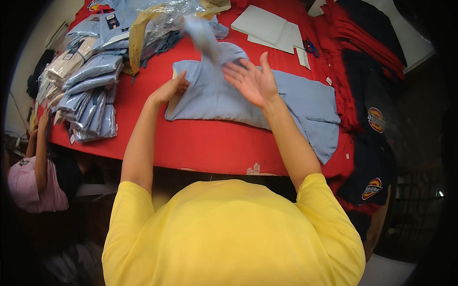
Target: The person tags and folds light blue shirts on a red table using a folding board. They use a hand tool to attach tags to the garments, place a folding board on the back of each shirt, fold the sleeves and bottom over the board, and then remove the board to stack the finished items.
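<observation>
A red-covered tabletop [205,143] spreads beneath and beyond both hands. To the right of the right hand [255,83] lie dark garments [367,81] with round badges, beside bunched red cloth [334,66].

The light-blue garment [205,102], probably a shirt, lies under and between the hands, one end reaching out past the right forearm. It looks light, soft and limp, likely to crease or slump when lifted by one point; a hold at both ends or along a folded edge should suit it best. One part of it rises blurred beyond the hands.

To the left of the left hand [171,88], clear bags [95,119] are stacked, holding folded blue garments, while cream ones [69,62] lie among them. Loose clear plastic [164,21] lies crumpled beyond that hand; whether it contains anything is unclear.

White sheets [262,26] lie beyond the right hand. This hand is spread, palm showing, gripping nothing. The left hand's fingers curl at the garment's near-side end; I cannot tell whether they pinch it. What seem to be scissors [311,47] lie beyond and right of the right hand.
</observation>
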The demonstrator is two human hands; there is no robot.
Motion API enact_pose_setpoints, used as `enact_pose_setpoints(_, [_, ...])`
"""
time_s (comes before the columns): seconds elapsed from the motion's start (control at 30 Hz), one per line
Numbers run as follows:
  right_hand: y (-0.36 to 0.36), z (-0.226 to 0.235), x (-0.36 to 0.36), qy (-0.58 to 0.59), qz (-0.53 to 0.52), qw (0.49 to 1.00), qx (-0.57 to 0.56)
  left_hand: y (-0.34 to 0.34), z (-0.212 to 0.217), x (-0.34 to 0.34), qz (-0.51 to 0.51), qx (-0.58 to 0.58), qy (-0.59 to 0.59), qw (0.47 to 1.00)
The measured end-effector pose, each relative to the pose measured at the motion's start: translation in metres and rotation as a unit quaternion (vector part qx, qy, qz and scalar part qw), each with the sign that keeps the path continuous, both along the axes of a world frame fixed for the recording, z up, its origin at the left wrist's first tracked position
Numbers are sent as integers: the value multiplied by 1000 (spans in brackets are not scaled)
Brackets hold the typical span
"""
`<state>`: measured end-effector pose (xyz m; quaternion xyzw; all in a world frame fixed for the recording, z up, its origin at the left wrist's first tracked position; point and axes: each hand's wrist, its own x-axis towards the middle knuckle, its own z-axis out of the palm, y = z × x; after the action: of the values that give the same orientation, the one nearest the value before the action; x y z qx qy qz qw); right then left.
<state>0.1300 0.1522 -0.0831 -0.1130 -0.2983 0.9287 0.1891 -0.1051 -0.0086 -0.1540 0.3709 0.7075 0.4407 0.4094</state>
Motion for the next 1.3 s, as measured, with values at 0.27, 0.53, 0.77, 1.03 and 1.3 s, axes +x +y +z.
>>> enact_pose_setpoints(0.27, [-38,-56,208,-458,-182,526,693,-2,-26,25,86,10,376,923])
enact_pose_setpoints(0.53, [13,-119,316,-624,-341,377,593,23,-24,73,133,59,563,814])
enact_pose_setpoints(0.77, [163,-36,268,-507,-458,314,659,30,-41,54,166,134,489,846])
enact_pose_setpoints(1.03, [229,-101,206,-626,-400,298,599,15,-47,24,223,80,473,849])
enact_pose_setpoints(1.3, [228,-109,225,-559,-380,179,715,26,-32,34,171,66,510,841])
